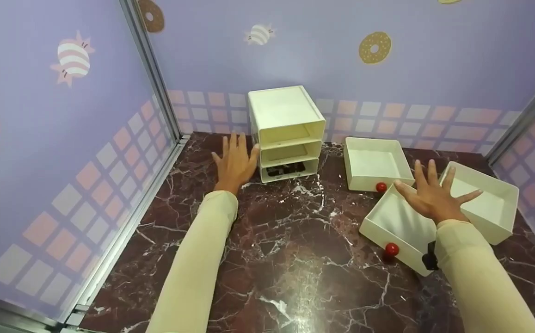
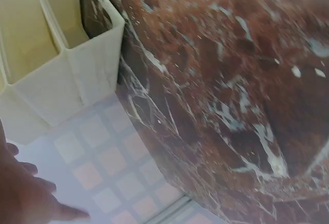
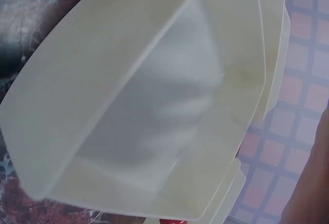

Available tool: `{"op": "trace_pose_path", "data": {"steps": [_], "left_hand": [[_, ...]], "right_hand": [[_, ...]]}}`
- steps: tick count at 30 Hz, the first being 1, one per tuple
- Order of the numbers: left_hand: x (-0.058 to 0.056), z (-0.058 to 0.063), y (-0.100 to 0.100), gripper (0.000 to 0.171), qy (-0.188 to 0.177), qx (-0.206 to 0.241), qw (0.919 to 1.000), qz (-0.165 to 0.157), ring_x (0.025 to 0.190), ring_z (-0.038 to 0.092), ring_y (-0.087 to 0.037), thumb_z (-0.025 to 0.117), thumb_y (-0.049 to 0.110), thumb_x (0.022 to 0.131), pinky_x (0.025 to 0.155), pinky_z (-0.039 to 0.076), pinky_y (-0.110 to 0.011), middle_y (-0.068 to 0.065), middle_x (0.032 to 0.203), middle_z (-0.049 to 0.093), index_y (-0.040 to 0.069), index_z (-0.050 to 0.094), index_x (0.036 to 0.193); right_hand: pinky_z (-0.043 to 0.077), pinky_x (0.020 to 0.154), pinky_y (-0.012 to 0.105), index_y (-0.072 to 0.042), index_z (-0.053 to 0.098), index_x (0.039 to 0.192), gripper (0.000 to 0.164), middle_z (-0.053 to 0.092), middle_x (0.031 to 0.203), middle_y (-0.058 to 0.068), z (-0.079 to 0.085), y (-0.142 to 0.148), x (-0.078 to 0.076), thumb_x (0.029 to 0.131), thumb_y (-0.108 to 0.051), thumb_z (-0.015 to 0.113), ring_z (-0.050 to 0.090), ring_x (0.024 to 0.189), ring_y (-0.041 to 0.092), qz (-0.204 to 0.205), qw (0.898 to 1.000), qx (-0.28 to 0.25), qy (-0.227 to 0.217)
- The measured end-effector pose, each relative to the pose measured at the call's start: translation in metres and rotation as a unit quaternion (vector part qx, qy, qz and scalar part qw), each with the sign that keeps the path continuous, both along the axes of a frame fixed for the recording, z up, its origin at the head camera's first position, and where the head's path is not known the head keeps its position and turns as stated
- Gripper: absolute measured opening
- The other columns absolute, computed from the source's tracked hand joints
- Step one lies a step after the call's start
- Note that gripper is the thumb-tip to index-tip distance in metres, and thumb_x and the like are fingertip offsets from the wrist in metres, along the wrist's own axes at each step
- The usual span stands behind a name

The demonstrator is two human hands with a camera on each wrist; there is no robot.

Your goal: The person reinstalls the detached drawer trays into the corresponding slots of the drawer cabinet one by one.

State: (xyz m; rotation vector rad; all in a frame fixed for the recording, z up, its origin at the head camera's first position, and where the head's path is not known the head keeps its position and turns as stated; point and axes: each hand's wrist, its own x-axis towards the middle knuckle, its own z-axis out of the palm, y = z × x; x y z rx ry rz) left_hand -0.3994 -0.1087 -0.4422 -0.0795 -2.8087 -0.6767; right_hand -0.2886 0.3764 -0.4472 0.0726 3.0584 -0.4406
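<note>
From my station I see 2 bare hands, all fingers spread wide and gripping nothing. I have the left hand [image 1: 236, 164] just beside the left side of the white 3-slot drawer cabinet [image 1: 285, 115]; I cannot tell whether the thumb touches that side. The right hand [image 1: 436, 199] hangs over the front drawer [image 1: 399, 219], and soft shadows across that drawer's floor suggest to me that the palm is above it rather than pressing in.

The cabinet stands near the back wall [image 1: 313, 55], its 3 bare slots facing forward, which I judge keeps them within reach. To its right, the back drawer [image 1: 376, 159], the right drawer [image 1: 491, 199] and the front drawer lie on the counter [image 1: 290, 240], open tops up, probably grouped there to leave the slots unblocked. The front drawer sits askew, its red knob [image 1: 391, 249] angled toward the near left
</note>
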Motion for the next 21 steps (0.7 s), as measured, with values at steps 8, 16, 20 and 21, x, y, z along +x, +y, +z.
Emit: {"op": "trace_pose_path", "data": {"steps": [8,16,20,21], "left_hand": [[-0.007,0.02,0.025,0.08,0.072,0.093,0.9909,-0.067,0.149,0.039,-0.036,0.059,0.032,0.103,0.122,0.036,-0.047,-0.013,0.17,0.024,0.019,0.011,0.166],[-0.013,0.026,0.037,0.045,0.117,0.095,0.9855,-0.078,0.15,0.037,-0.037,0.043,0.007,0.108,0.126,0.031,-0.041,-0.021,0.163,0.034,0.017,0.052,0.151],[-0.012,0.028,0.037,0.044,0.136,0.105,0.9817,-0.083,0.147,0.041,-0.038,0.041,0.004,0.107,0.125,0.033,-0.041,-0.023,0.159,0.039,0.016,0.057,0.146],[-0.012,0.029,0.037,0.044,0.138,0.105,0.9811,-0.085,0.146,0.042,-0.038,0.041,0.003,0.107,0.124,0.034,-0.041,-0.023,0.158,0.04,0.015,0.058,0.145]], "right_hand": [[-0.043,0.072,0.077,-0.031,-0.019,0.161,0.094,-0.029,0.167,0.011,0.003,-0.022,-0.01,0.095,-0.081,0.025,-0.047,0.138,0.045,0.006,1.0,0.001,0.018],[-0.039,0.076,0.081,-0.031,-0.016,0.162,0.096,-0.025,0.169,0.01,0.004,-0.049,-0.023,0.091,-0.085,0.021,-0.041,0.142,0.047,0.014,1.0,0.003,0.026],[-0.04,0.076,0.08,-0.032,-0.016,0.162,0.095,-0.025,0.169,0.008,0.005,-0.054,-0.024,0.091,-0.085,0.02,-0.04,0.143,0.047,0.013,1.0,0.008,0.027],[-0.04,0.076,0.08,-0.033,-0.016,0.162,0.095,-0.025,0.169,0.007,0.005,-0.054,-0.025,0.092,-0.085,0.02,-0.04,0.144,0.046,0.012,1.0,0.008,0.027]]}}
